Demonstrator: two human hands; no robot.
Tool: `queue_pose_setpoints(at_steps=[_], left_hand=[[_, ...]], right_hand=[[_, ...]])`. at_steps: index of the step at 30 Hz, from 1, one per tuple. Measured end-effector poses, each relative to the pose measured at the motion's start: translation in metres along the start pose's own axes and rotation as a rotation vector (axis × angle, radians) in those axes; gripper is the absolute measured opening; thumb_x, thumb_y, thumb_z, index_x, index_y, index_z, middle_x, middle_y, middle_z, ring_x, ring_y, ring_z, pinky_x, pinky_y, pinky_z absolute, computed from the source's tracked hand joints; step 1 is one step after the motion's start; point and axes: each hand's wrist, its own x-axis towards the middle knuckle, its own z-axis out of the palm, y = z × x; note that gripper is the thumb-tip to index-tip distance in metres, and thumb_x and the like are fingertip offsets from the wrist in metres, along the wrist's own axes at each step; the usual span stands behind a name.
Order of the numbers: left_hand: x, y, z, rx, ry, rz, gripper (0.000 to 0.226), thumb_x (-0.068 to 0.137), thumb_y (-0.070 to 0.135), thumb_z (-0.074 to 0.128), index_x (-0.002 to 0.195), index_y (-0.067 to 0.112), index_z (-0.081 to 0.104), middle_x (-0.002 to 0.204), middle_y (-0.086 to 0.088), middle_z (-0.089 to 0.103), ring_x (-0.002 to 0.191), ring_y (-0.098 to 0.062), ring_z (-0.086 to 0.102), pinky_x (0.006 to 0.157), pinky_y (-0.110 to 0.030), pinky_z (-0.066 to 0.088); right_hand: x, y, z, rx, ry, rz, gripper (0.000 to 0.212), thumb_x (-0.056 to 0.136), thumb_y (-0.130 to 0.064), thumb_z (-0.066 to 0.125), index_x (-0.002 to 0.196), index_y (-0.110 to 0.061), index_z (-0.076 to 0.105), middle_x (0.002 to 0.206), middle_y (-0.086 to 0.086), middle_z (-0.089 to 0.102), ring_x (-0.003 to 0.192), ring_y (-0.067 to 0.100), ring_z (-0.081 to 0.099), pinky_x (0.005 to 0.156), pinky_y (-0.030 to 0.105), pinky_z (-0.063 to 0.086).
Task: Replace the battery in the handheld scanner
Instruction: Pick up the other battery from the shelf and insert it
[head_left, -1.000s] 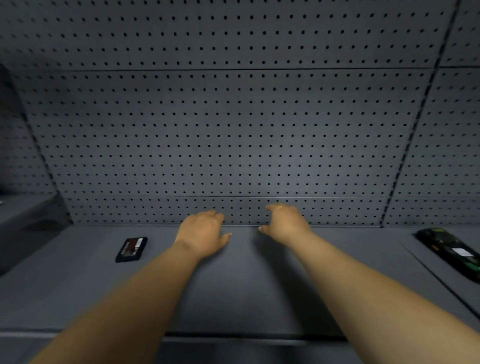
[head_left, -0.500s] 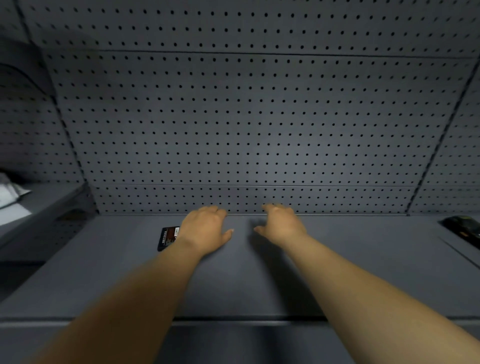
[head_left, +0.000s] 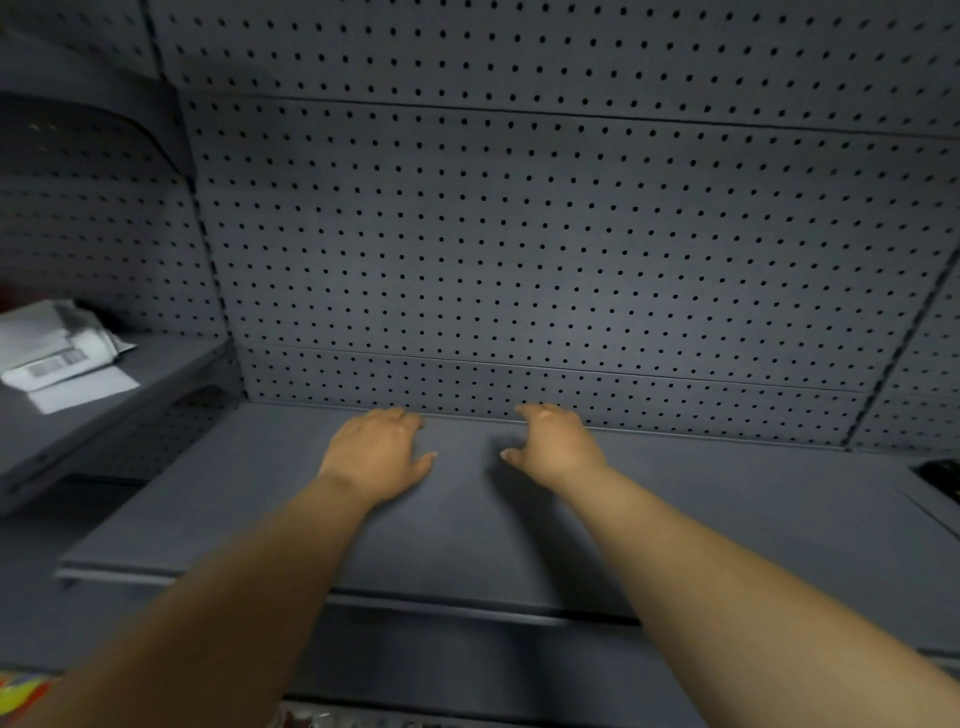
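Observation:
Both my hands reach over a grey shelf (head_left: 467, 545) near its back edge. My left hand (head_left: 376, 454) lies palm down with its fingers curled onto the shelf. The small black battery with the red label is out of sight; the left hand covers the spot where it lay, and I cannot tell whether the fingers grip it. My right hand (head_left: 553, 447) hovers palm down a little to the right, fingers loosely apart, holding nothing. The dark handheld scanner (head_left: 939, 474) shows only as a sliver at the far right edge of the shelf.
A perforated grey back panel (head_left: 519, 234) rises right behind the hands. On a higher shelf at the left (head_left: 156, 374) lie white papers and a wrapped package (head_left: 57, 348). A lower shelf edge (head_left: 467, 670) runs beneath my forearms.
The view has swung left, so the scanner slid to the right edge. My left hand has come over the battery, which showed beside it before and is now hidden.

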Motion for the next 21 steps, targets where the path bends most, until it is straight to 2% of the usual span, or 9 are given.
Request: queue_pose_setpoints(at_steps=[6,12,16,21], left_hand=[[-0.005,-0.041,-0.004,-0.003,0.014,-0.023,0.050,0.090,0.047,0.048,0.131,0.018,0.050,0.131,-0.005,0.056,0.122,-0.024,0.050,0.101,-0.036,0.040],[-0.003,-0.094,-0.007,0.008,-0.022,0.023,0.053,0.091,0.048,0.046,0.134,0.019,0.045,0.133,-0.005,0.054,0.123,-0.024,0.050,0.103,-0.036,0.040],[0.001,-0.130,-0.004,0.008,-0.041,0.068,0.053,0.091,0.049,0.045,0.134,0.019,0.046,0.134,-0.006,0.053,0.123,-0.024,0.050,0.103,-0.038,0.042],[0.006,-0.159,0.000,0.017,-0.044,0.113,0.052,0.091,0.049,0.045,0.132,0.018,0.048,0.132,-0.005,0.055,0.121,-0.024,0.051,0.102,-0.037,0.041]], right_hand=[[0.006,-0.039,0.015,0.010,-0.004,0.003,0.064,0.088,-0.035,0.062,0.144,-0.017,0.036,0.147,0.008,0.041,0.137,0.028,0.035,0.109,0.039,0.037],[0.017,-0.093,0.041,0.040,-0.025,0.064,0.065,0.087,-0.035,0.063,0.143,-0.015,0.038,0.146,0.009,0.044,0.135,0.028,0.039,0.110,0.039,0.038],[0.023,-0.127,0.060,0.076,-0.032,0.117,0.060,0.086,-0.034,0.064,0.138,-0.011,0.044,0.140,0.012,0.049,0.130,0.029,0.045,0.105,0.038,0.040],[0.029,-0.158,0.082,0.090,-0.084,0.230,0.059,0.084,-0.042,0.064,0.130,-0.009,0.049,0.130,0.013,0.057,0.118,0.029,0.056,0.095,0.038,0.048]])
